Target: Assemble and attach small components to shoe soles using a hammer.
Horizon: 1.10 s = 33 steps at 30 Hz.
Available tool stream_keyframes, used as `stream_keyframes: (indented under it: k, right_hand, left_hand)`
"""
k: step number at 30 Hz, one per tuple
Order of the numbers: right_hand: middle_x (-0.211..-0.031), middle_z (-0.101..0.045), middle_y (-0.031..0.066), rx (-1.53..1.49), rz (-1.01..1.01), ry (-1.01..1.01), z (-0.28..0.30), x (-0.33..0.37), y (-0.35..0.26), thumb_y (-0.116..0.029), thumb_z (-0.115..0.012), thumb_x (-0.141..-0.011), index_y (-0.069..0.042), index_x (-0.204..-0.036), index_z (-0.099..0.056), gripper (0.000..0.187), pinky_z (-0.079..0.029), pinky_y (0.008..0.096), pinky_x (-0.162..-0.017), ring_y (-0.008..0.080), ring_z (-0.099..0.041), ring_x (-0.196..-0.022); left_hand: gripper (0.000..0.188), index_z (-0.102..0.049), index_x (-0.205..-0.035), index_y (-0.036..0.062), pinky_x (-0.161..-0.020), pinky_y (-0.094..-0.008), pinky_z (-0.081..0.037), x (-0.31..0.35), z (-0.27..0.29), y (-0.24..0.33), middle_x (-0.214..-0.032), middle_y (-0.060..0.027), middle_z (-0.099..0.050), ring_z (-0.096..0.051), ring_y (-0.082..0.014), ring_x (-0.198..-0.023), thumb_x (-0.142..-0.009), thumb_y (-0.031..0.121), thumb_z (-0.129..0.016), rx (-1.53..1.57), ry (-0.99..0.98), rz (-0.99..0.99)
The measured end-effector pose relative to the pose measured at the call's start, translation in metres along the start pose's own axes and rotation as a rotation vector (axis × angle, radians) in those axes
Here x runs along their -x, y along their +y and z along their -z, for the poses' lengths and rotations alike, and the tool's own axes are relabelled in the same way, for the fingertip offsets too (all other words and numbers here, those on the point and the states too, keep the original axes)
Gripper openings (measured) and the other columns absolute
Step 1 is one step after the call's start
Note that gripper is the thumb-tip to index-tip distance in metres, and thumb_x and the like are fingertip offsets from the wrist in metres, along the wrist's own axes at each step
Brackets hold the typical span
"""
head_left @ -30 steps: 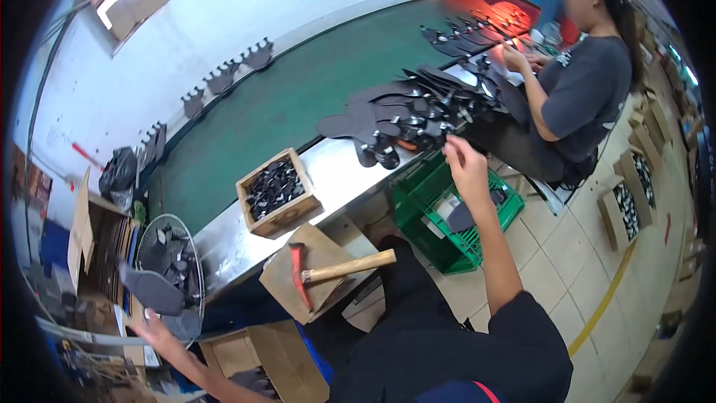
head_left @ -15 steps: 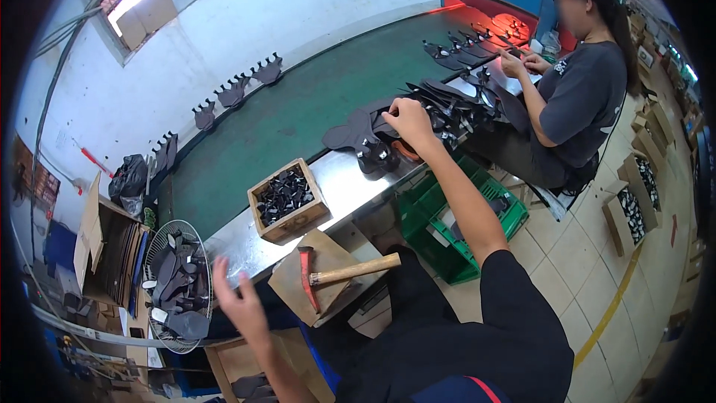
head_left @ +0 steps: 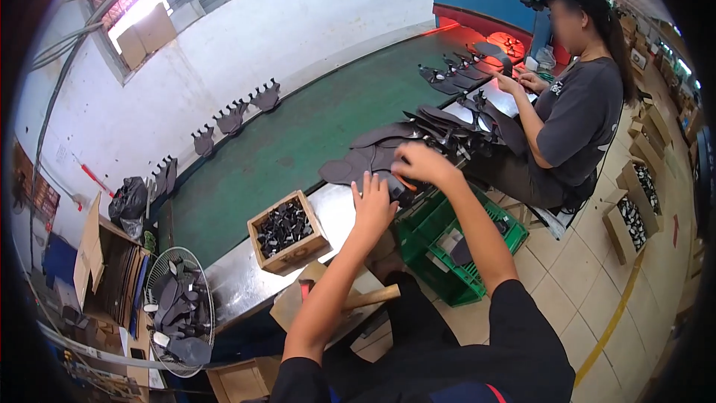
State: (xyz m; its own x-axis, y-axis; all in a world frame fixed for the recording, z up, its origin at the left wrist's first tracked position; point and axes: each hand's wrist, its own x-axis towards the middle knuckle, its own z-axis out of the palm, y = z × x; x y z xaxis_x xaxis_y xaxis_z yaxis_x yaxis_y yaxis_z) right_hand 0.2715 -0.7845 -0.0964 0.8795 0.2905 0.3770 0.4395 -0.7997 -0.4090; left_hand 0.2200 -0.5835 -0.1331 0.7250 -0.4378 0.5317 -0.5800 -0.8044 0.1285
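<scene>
Head view: both hands at the dark cut pieces on the steel bench edge.
Left hand [head_left: 371, 205] spread flat, touching the stack of dark pieces [head_left: 369, 164]; right hand [head_left: 422, 163] curled over it, grip unclear. Wooden box [head_left: 287, 233] just left.

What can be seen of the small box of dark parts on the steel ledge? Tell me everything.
The small box is open-topped and roughly square, with thick tan walls that look like wood or stiff board. It is filled with a loose heap of small black pieces, too small to identify. It sits flat but turned at an angle on the shiny metal ledge beside the green belt. The left hand lies flat on the ledge to its right, apart from it. Nothing else touches it.
</scene>
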Motion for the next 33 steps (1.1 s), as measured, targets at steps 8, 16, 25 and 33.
stream_keyframes:
  k: [8, 16, 25, 33]
  right_hand:
    - [-0.090, -0.069, 0.0128, -0.584, -0.080, 0.459, -0.016, -0.003, -0.012, -0.019, -0.066, -0.092, 0.001, -0.098, -0.066, 0.021, -0.050, 0.0349, -0.078, 0.0238, -0.065, -0.087]
    - [-0.071, -0.069, 0.0055, -0.754, -0.138, 0.437, 0.053, -0.079, -0.039, -0.019, -0.074, -0.084, 0.003, -0.088, -0.070, 0.022, -0.051, 0.0281, -0.062, 0.0101, -0.064, -0.066]
    - [-0.080, -0.065, -0.0003, -0.840, 0.061, 0.581, 0.155, -0.077, -0.163, -0.023, -0.068, -0.094, -0.001, -0.101, -0.068, 0.024, -0.042, 0.0202, -0.061, 0.0031, -0.056, -0.071]
    - [-0.104, -0.065, 0.0041, -1.338, 0.676, -0.127, 0.102, -0.070, -0.297, -0.017, -0.053, -0.103, -0.006, -0.119, -0.057, 0.020, -0.049, 0.0247, -0.078, 0.0093, -0.061, -0.094]
  left_hand:
    - [0.025, -0.067, -0.108, 0.0015, -0.096, -0.0396, -0.044, -0.047, -0.003, -0.006, -0.092, -0.0055, -0.068, -0.064, -0.0163, -0.093, -0.092, 0.021, -0.068, 0.772, -0.063, 0.343]
    - [0.024, -0.065, -0.115, 0.0153, -0.085, -0.0347, -0.042, -0.099, 0.041, -0.049, -0.103, 0.0067, -0.063, -0.056, -0.0084, -0.098, -0.099, 0.033, -0.061, 1.511, -0.068, 0.515]
    - [0.034, -0.055, -0.110, 0.0074, -0.108, -0.0325, -0.030, -0.119, 0.192, -0.056, -0.128, -0.0038, -0.062, -0.048, -0.0129, -0.119, -0.105, 0.040, -0.048, 1.524, 0.439, 0.081]
    - [0.031, -0.048, -0.109, 0.0000, -0.095, -0.0383, -0.045, -0.016, 0.343, -0.113, -0.096, -0.0142, -0.069, -0.065, -0.0241, -0.094, -0.106, 0.029, -0.040, 0.471, 0.574, -0.134]
